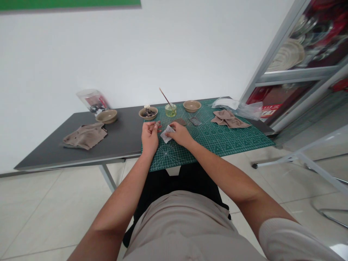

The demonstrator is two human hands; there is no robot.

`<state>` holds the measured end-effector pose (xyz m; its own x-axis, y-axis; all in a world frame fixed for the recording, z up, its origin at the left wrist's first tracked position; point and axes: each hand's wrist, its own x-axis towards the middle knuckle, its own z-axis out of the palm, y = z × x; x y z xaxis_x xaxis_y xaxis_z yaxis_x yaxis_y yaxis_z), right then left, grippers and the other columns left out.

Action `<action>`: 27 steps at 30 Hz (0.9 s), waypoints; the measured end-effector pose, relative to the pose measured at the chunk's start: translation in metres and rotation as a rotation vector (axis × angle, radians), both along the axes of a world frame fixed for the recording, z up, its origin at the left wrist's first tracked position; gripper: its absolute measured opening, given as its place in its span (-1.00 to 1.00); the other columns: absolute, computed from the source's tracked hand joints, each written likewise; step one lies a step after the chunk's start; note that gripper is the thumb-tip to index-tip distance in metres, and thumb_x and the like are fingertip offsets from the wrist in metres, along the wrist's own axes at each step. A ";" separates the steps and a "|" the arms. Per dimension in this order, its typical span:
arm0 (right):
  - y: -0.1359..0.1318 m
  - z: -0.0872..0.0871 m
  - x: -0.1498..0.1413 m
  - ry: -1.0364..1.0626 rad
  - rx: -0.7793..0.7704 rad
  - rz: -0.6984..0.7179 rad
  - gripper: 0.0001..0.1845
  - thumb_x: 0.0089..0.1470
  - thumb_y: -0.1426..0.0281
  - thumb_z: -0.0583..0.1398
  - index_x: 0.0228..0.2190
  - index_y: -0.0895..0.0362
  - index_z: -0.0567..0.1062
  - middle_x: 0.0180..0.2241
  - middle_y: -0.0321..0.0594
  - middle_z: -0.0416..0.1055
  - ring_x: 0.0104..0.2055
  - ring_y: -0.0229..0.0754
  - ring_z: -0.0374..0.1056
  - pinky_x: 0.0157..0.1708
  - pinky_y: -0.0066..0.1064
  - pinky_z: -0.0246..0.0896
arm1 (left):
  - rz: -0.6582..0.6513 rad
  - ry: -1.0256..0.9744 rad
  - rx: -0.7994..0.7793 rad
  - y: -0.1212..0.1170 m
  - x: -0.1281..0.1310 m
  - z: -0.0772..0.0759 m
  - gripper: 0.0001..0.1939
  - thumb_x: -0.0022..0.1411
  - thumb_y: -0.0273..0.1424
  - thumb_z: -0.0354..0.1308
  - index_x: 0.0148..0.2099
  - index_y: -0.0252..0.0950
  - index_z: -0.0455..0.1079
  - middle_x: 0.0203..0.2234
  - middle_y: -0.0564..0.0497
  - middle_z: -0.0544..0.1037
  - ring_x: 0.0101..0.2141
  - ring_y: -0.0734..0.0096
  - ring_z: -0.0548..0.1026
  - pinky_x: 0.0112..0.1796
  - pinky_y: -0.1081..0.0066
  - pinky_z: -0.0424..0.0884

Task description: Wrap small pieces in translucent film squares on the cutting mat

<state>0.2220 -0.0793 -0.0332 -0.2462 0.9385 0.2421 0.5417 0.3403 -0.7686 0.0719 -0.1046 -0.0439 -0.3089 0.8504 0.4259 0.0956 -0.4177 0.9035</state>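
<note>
Over the green cutting mat (217,139), my right hand (180,133) is closed on a small white tissue-like piece (166,134). Just left of it, my left hand (150,133) has its fingers pinched together near the mat's left edge; what they hold, if anything, is too small to make out. Beyond my right hand lie a flat brown piece (180,121) and a small clear, dark-edged piece (195,121). A glass jar (170,110) of yellowish liquid stands behind them with a thin brush (164,95) leaning in it.
A bowl of dark pieces (148,113) and another bowl (191,105) stand at the back. To the right are a brown cloth (230,119) and a plastic bag (244,108). Leftward are a cloth (86,136), a bowl (107,116) and a clear container (94,102).
</note>
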 end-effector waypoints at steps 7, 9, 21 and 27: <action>-0.007 -0.001 0.001 0.061 0.266 0.014 -0.60 0.00 0.34 0.27 -0.07 0.10 0.47 -0.04 -0.08 0.43 0.05 -0.01 0.30 0.08 -0.13 0.15 | 0.138 0.289 -0.028 -0.007 -0.002 0.006 -0.86 0.16 -0.40 0.18 -0.19 -0.28 0.44 -0.17 -0.05 0.54 -0.18 0.37 0.52 -0.14 0.35 0.45; -0.008 0.000 0.001 0.218 0.153 0.144 -0.66 0.08 0.32 0.21 -0.07 0.07 0.46 -0.10 -0.17 0.48 -0.05 -0.13 0.38 -0.01 -0.23 0.25 | 0.067 0.293 -0.031 -0.005 -0.001 0.004 -0.85 0.15 -0.42 0.18 -0.19 -0.28 0.46 -0.25 -0.02 0.56 -0.25 0.39 0.52 -0.14 0.34 0.44; 0.011 -0.007 0.023 0.424 -0.006 0.093 -0.82 -0.06 0.33 0.30 -0.39 0.12 0.43 -0.38 -0.28 0.52 -0.32 -0.21 0.45 -0.23 -0.32 0.36 | 0.005 0.873 -0.077 -0.020 -0.005 0.017 -0.54 0.18 -0.42 0.14 0.14 -0.26 0.30 -0.12 -0.12 0.49 -0.11 0.18 0.43 -0.05 0.17 0.35; 0.007 0.001 0.029 0.198 0.009 0.153 -0.85 -0.11 0.44 0.33 -0.38 0.12 0.56 -0.42 -0.30 0.54 -0.34 -0.21 0.46 -0.24 -0.35 0.32 | -0.062 1.245 -0.153 -0.024 -0.003 0.008 -0.67 0.29 -0.40 -0.01 0.03 -0.16 0.46 -0.08 -0.17 0.47 -0.05 0.01 0.35 -0.10 0.06 0.31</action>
<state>0.2510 -0.0723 -0.0317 -0.3325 0.8915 0.3076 0.3221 0.4139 -0.8515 0.0689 -0.1282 -0.0359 0.2729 0.9156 0.2952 0.9014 -0.3506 0.2542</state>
